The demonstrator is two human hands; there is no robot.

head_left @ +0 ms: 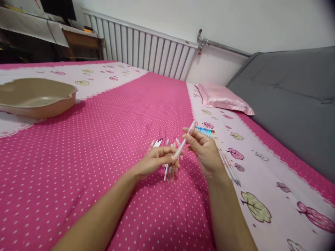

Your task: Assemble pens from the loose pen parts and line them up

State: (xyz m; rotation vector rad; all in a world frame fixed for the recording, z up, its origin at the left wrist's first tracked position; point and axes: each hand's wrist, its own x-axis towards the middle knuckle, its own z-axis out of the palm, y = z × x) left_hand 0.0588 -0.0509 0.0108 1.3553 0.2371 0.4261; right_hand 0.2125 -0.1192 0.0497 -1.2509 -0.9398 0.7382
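Observation:
Between my two hands a white and pink pen [180, 148] is held at a slant above the bed. My left hand [159, 158] pinches its lower end. Around its upper end, near the pinkish cap, close the fingers of my right hand [204, 150]. Below and behind my left hand lies a loose heap of pens [171, 172], partly hidden by that hand. To the right, a row of blue pens [205, 131] lies side by side, partly covered by my right hand. More pale pens [230, 169] lie lined up beside my right wrist.
A beige plastic basin [52, 108] rests on the bed at the left. The pink dotted bedspread [117, 122] spreads under everything. A pink pillow [222, 99] lies by the grey headboard [288, 90]. A white radiator [146, 45] and a desk [81, 38] stand behind.

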